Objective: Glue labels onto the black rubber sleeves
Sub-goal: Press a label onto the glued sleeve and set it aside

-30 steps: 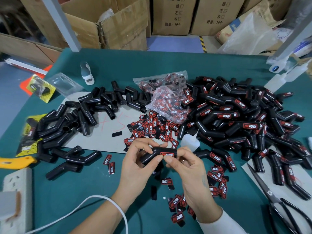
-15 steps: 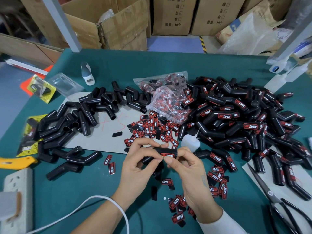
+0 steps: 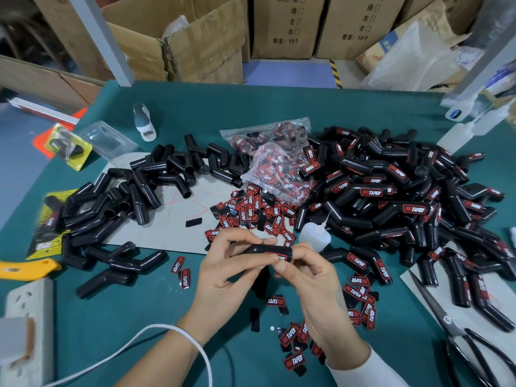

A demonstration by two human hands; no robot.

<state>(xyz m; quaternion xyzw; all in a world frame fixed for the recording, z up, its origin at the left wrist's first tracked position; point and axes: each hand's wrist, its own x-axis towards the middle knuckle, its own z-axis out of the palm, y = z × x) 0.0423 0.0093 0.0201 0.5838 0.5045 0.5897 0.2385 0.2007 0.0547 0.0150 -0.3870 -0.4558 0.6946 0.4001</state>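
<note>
Both hands hold one black rubber sleeve (image 3: 268,250) above the green table. My left hand (image 3: 226,270) grips its left part, thumb on top. My right hand (image 3: 310,277) pinches the right end, with the thumb pressing a red-and-black label (image 3: 280,257) onto it. Bare sleeves (image 3: 125,202) lie heaped at the left. Labelled sleeves (image 3: 391,196) are piled at the right. Loose labels (image 3: 254,210) are scattered behind the hands, and more labels (image 3: 360,300) lie at the lower right. A small white glue bottle (image 3: 314,236) lies just behind my right hand.
A plastic bag of labels (image 3: 273,160) sits mid-table. Scissors (image 3: 458,333) lie at the lower right, a power strip (image 3: 28,331) and yellow tool (image 3: 25,269) at the left edge. A white cable (image 3: 134,344) crosses my left wrist. Cardboard boxes (image 3: 195,43) stand behind the table.
The sleeve has been turned slightly in my hands, and the label now sits lower, largely under my right thumb. The rest of the table is unchanged.
</note>
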